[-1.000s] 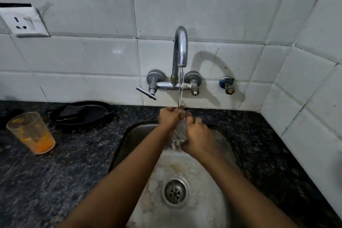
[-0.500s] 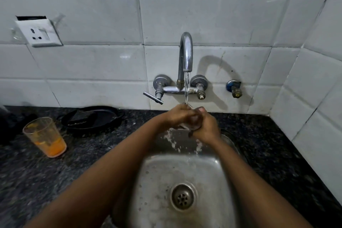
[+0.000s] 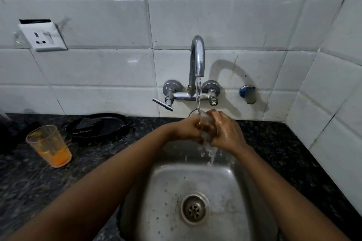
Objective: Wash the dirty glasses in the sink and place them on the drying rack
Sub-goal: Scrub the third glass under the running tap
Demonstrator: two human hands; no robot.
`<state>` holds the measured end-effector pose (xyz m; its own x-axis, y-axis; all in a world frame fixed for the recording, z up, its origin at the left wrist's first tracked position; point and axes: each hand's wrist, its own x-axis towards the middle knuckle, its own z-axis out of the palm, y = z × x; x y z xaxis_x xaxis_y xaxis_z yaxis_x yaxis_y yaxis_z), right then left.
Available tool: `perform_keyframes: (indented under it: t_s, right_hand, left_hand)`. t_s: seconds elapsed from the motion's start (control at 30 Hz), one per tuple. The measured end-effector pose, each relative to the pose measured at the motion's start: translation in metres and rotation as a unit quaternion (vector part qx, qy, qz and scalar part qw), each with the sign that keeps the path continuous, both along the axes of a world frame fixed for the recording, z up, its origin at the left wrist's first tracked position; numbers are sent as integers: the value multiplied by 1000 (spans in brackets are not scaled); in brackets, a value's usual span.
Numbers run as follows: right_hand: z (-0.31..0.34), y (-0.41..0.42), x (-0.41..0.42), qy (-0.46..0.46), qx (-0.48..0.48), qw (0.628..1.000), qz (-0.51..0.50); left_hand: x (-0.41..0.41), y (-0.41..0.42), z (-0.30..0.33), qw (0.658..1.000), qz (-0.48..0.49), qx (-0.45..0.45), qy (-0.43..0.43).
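Hands (image 3: pixel 207 129) (both wet) around glass (image 3: pixel 204 123) under tap (image 3: pixel 197 58)

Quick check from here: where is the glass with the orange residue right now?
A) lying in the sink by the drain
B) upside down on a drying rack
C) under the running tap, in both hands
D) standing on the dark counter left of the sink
D: the orange-stained glass stands upright on the counter, left of the sink, while both hands hold a different, clear glass under the tap.
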<state>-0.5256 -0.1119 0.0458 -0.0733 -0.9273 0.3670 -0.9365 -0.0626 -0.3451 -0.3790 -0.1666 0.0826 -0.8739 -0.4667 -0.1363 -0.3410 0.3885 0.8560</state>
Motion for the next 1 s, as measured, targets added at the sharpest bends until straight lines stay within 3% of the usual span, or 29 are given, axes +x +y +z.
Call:
perform_keyframes:
  t_s: [0.07, 0.13, 0.23, 0.3, 0.37, 0.4, 0.47, 0.5, 0.57, 0.63, 0.67, 0.7, 0.73, 0.77, 0.8, 0.83, 0.87, 0.9, 0.93, 0.97, 1.0]
  right_hand:
    - [-1, 4, 2, -20, 21, 999, -45]
    - [2, 9, 9, -33, 47, 992, -108]
    - [7, 18, 30, 15, 50, 983, -177]
    - [2, 20, 47, 101, 50, 978, -174]
    - [-1, 21, 55, 102, 68, 981, -148]
    - [0, 20, 54, 50, 86, 986, -137]
    - [4, 17, 42, -172, 148, 971, -73]
    - [5, 18, 35, -314, 190, 930, -16]
    - [-4, 24, 26, -545, 240, 800, 70]
    - [-13, 30, 25, -643, 248, 720, 80]
    - [-16, 31, 28, -651, 245, 715, 68]
    - [-15, 32, 31, -636, 233, 735, 45]
    - [-13, 31, 37, -585, 215, 782, 7]
    - [-10, 29, 41, -477, 196, 856, -36]
    - [-6, 27, 46, -311, 179, 929, -87]
    - [-3, 26, 52, -138, 155, 969, -134]
    - [0, 27, 55, -22, 126, 979, -156]
    - [1, 26, 55, 8, 100, 983, -157]
    - [4, 27, 53, -19, 90, 985, -144]
    - [5, 25, 46, -110, 88, 983, -116]
    - [7, 25, 38, -258, 114, 956, -76]
  left_hand:
    - [7, -6, 2, 989, 40, 113, 81]
    - [7, -8, -4, 972, 114, 152, 138]
    - [-11, -2, -17, 930, 268, 131, 215]
    - [-26, 1, -23, 886, 384, 98, 240]
    - [-33, 0, -24, 852, 463, 46, 239]
    - [-32, -3, -23, 851, 469, 13, 235]
    - [-26, -8, -21, 873, 426, -13, 238]
    - [-21, -9, -21, 883, 394, 5, 255]
    - [-11, -10, -21, 887, 342, 81, 300]
    - [-7, -10, -22, 899, 313, 110, 287]
    - [-8, -11, -23, 910, 308, 108, 257]
    - [-10, -11, -24, 918, 313, 99, 224]
    - [-14, -11, -23, 920, 331, 84, 194]
    - [-18, -11, -23, 917, 361, 60, 161]
    - [-24, -10, -23, 908, 399, 30, 125]
    - [-29, -8, -24, 892, 441, 6, 99]
    - [-34, -3, -22, 877, 470, 1, 101]
    - [-37, 0, -19, 866, 484, 9, 125]
    - [-38, 1, -17, 861, 486, 12, 150]
    - [-37, 0, -15, 861, 478, 10, 174]
    - [-35, -2, -12, 865, 461, 21, 199]
